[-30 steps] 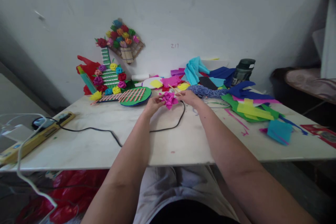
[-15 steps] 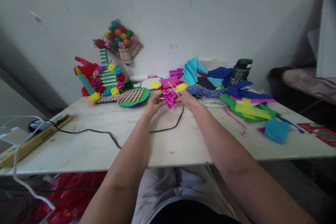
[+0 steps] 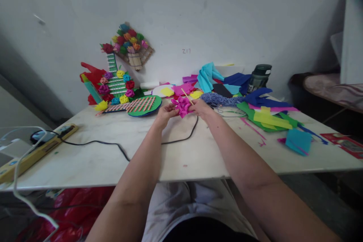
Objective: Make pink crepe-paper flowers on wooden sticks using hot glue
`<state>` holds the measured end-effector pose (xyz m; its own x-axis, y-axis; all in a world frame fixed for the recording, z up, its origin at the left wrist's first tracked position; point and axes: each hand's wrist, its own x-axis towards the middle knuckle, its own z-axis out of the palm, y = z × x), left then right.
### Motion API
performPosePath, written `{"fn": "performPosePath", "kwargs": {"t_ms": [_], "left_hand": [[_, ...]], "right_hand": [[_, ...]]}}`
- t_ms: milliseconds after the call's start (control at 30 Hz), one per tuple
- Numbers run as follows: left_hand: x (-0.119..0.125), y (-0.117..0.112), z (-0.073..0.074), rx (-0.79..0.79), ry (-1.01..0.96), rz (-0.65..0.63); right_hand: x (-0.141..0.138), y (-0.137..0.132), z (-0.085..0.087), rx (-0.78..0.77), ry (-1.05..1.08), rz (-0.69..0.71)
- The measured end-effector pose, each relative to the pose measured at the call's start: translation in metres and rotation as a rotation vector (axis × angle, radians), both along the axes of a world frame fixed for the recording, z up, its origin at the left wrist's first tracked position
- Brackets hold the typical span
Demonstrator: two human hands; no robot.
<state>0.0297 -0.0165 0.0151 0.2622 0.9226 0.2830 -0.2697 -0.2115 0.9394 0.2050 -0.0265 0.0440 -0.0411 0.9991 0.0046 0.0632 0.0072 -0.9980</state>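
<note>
Your left hand (image 3: 166,113) and right hand (image 3: 202,108) pinch the pink paper flower (image 3: 183,106) with closed fingers. It looks light, soft and crushable; the stick (image 3: 186,96) seems the firmer hold.

Soft, even daylight, brightest on the white wall (image 3: 227,15) and the table (image 3: 85,159); shadows are faint, dark only beneath the table's near edge. Picture corners dim and bend (wide lens). The pink paper flower (image 3: 183,106) looks slightly soft, detail smeared.
</note>
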Motion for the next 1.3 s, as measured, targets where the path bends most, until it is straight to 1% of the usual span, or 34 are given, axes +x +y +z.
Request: {"fn": "performPosePath", "kwargs": {"t_ms": [200,433,567,700,900,1000,1067,1167,1233,1300], "left_hand": [[-0.002,0.000,-0.001,-0.019,0.106,0.025],[-0.005,0.001,-0.001,-0.035,0.106,0.008],[-0.005,-0.002,0.002,-0.050,0.107,-0.029],[-0.004,-0.006,0.005,-0.071,0.095,-0.060],[-0.005,-0.004,0.003,-0.057,0.143,-0.048],[-0.006,-0.001,0.000,-0.050,0.146,-0.024],[-0.006,0.000,-0.001,-0.056,0.139,0.011],[-0.004,0.001,-0.002,-0.084,0.125,0.093],[-0.003,0.001,-0.002,-0.096,0.120,0.133],[-0.002,0.002,-0.003,-0.089,0.124,0.151]], "right_hand": [[-0.001,-0.002,0.002,0.000,0.006,-0.013],[0.001,0.002,0.000,-0.028,0.016,0.020],[0.001,0.001,0.001,-0.055,0.032,0.032],[0.001,0.003,-0.001,-0.039,0.052,0.035],[0.003,0.009,-0.008,-0.024,0.044,0.053],[0.004,0.009,-0.008,-0.029,0.037,0.064],[0.006,0.009,-0.005,-0.011,0.018,0.015],[0.009,0.012,-0.002,0.124,-0.059,-0.172],[0.010,0.014,0.000,0.241,-0.185,-0.268],[0.008,0.014,0.002,0.329,-0.354,-0.278]]}}
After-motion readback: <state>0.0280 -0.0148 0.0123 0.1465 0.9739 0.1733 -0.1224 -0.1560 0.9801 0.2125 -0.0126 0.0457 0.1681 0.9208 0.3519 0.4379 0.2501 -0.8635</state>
